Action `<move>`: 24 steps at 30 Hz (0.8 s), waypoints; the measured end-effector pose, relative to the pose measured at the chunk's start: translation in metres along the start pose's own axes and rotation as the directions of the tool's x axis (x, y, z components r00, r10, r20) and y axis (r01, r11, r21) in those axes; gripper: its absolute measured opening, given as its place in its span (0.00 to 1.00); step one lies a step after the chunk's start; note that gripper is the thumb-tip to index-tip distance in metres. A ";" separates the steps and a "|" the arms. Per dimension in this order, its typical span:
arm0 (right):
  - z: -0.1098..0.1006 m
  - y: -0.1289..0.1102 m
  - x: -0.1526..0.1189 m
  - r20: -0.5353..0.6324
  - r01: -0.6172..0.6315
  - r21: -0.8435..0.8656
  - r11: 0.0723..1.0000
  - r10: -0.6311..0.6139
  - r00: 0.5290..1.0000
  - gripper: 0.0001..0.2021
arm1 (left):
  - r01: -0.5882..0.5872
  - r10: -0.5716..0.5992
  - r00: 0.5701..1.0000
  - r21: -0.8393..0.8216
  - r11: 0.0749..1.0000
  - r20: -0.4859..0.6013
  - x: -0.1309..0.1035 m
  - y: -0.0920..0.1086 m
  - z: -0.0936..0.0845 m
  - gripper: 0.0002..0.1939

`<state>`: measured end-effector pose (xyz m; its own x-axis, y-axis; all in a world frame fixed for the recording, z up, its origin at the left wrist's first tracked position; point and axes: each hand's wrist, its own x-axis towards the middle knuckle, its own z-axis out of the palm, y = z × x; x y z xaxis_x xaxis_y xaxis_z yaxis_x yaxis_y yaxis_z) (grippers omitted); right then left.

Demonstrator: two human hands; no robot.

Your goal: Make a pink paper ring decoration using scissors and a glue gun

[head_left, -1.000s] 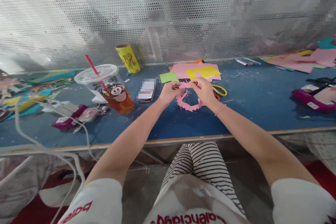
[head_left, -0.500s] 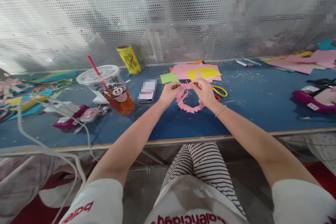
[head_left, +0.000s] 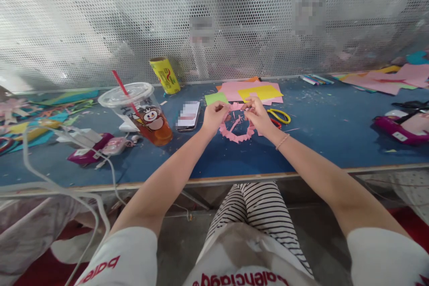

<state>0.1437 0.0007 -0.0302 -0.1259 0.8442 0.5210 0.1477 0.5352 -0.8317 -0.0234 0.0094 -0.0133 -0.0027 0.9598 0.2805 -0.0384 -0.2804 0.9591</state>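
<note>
A pink paper ring [head_left: 238, 137] with a notched, fringed outer edge is held up over the blue table. My left hand [head_left: 214, 115] pinches its upper left part between thumb and fingers. At the upper right of the ring, the fingers of my right hand [head_left: 259, 114] grip the paper. Thin pink paper scraps [head_left: 238, 121] show through the ring's opening. Close to my right hand lie scissors [head_left: 280, 116] with yellow and red handles, partly hidden. Behind both hands are pink sheets [head_left: 231, 89], a yellow sheet [head_left: 263, 93] and a green piece [head_left: 215, 98].
Left of my hands are a phone [head_left: 188, 115], a lidded drink cup [head_left: 149, 118] with a red straw and a yellow tube [head_left: 165, 76]. A purple power strip [head_left: 90, 149] with white cables lies further left. A perforated metal screen [head_left: 234, 22] borders the table's far side.
The pink paper ring has shifted slightly left and turned a little in my hands. My right hand's fingers have opened a bit and moved along the ring's edge.
</note>
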 end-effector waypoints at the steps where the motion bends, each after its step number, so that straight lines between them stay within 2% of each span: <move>1: 0.000 0.002 0.001 0.015 -0.024 0.053 0.998 0.024 1.000 0.17 | 0.004 -0.004 0.999 -0.015 1.000 -0.035 0.001 0.000 -0.001 0.06; 7: 0.000 0.015 0.009 0.029 -0.214 0.283 0.935 0.215 0.976 0.20 | -0.017 0.010 0.993 -0.053 0.998 -0.116 0.008 -0.003 -0.007 0.06; 14: -0.005 0.023 0.011 0.027 -0.203 0.305 0.930 0.204 0.979 0.27 | -0.043 0.044 0.994 0.012 0.999 -0.101 0.012 -0.007 -0.008 0.07; 19: -0.010 0.019 0.010 0.033 -0.203 0.325 0.924 0.203 0.979 0.26 | -0.046 0.042 0.995 -0.033 0.998 -0.091 0.011 -0.005 -0.009 0.07; 24: -0.012 0.012 0.009 0.053 -0.261 0.338 0.904 0.258 0.965 0.26 | -0.041 0.033 0.994 -0.071 0.997 -0.105 0.010 -0.002 -0.010 0.07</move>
<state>0.1561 0.0154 -0.0332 -0.1355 0.9511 0.2776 -0.1655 0.2545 -0.9528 -0.0332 0.0197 -0.0127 -0.1087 0.9455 0.3069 -0.1094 -0.3182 0.9417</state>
